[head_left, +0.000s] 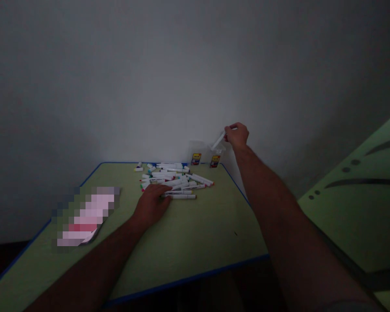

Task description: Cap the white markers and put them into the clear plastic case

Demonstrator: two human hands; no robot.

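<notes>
My right hand (238,135) is up at the back right, its fingers pinching a white marker (218,140). The marker slants down to the left, its lower end at the mouth of the right clear plastic container (215,156). My left hand (153,203) rests at the near side of a pile of white markers (173,175) with coloured ends. Its thumb and forefinger are apart, touching or nearly touching the nearest marker (183,196). Some of its fingers are hidden from view.
A second clear container (196,154) with a yellow and black label stands left of the first, by the wall (156,86). A blurred-out pink flat object (91,214) lies on the left of the pale green table (201,242), which has a blue edge. A green panel (360,208) stands at right.
</notes>
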